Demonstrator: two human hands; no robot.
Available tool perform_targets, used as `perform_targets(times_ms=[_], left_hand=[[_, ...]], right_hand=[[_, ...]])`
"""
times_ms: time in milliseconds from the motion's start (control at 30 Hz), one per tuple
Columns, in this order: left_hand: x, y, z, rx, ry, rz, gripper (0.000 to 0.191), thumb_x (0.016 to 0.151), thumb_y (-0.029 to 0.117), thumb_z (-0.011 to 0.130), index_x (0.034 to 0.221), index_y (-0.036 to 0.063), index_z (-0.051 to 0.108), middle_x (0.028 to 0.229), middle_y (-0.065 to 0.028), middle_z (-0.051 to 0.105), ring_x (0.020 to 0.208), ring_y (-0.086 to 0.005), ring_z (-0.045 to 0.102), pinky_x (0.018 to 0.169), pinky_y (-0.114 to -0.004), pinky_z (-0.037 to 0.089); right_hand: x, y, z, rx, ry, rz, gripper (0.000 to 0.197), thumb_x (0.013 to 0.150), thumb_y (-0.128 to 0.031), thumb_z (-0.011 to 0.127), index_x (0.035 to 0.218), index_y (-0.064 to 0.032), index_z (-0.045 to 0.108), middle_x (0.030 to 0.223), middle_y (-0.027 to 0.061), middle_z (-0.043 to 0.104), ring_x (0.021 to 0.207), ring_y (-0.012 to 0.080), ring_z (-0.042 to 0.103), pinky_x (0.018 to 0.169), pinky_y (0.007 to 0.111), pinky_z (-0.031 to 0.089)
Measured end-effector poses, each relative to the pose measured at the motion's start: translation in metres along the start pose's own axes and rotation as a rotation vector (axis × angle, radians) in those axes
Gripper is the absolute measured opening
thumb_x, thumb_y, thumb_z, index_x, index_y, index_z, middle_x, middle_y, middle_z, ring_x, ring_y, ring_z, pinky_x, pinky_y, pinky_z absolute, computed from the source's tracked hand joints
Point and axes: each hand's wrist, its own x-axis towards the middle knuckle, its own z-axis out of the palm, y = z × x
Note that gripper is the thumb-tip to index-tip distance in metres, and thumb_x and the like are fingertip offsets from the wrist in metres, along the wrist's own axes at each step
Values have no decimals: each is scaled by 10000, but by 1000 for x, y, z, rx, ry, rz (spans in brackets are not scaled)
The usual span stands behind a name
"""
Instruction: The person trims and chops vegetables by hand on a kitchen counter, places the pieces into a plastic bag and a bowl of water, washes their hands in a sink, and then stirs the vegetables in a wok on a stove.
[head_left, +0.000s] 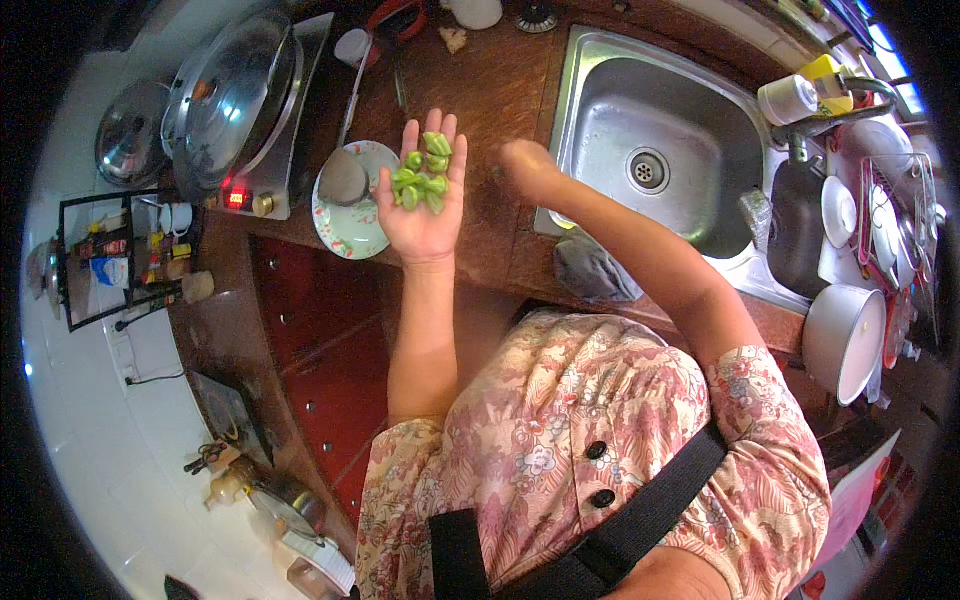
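My left hand (424, 214), palm up and fingers extended, holds several cut green vegetable pieces (420, 180) that look like okra tops. It is over the counter, just right of a floral-patterned plate (349, 229). The round head of a metal ladle or spatula (343, 178) rests on that plate, its long handle pointing away. My right hand (525, 171) is bent at the wrist between my left hand and the steel sink (600, 135). It is blurred, with its fingers curled out of sight, so whether it holds anything cannot be told.
On the left, a large pan with a glass lid (232, 97) sits on a lit cooktop (296, 150). A grey cloth (592, 266) lies at the sink's near edge. Right of the sink are a faucet (806, 131), a dish rack (896, 217) and a white pot (844, 341).
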Motion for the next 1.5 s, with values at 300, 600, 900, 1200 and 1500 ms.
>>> perform_targets(times_ms=[300,600,900,1200,1500], left_hand=[[-2,-36,-26,329,203,-181,503,894,301,430,1334,62,381,1334,-143,437,1219,-273,426,1026,-463,325],[11,-64,-26,188,395,-441,348,892,271,452,1076,-3,565,1008,-160,561,682,-181,456,401,-213,349],[62,-66,-5,375,208,-615,230,866,247,499,904,40,595,897,-116,583,547,-135,443,373,-205,319],[117,-58,9,472,423,-8,231,849,272,494,839,56,575,774,-85,586,624,-187,537,504,-268,442],[108,-89,18,735,311,209,456,928,356,348,960,6,637,886,-86,601,806,-185,543,777,-305,443]], right_hand=[[-49,-37,-85,165,601,-314,259,675,-105,617,924,-38,596,834,107,551,722,287,576,577,369,489],[-117,6,-104,318,749,-209,187,716,-139,657,859,-47,579,785,99,526,717,275,578,574,365,483],[-199,32,-48,356,514,171,114,751,-108,634,833,-37,599,770,119,561,688,289,588,588,367,479],[-211,19,-41,547,437,326,79,767,-50,624,823,5,613,742,110,586,586,185,568,534,291,450],[-204,18,-47,583,459,313,84,767,-36,626,830,15,603,741,108,581,579,181,556,529,283,442]])
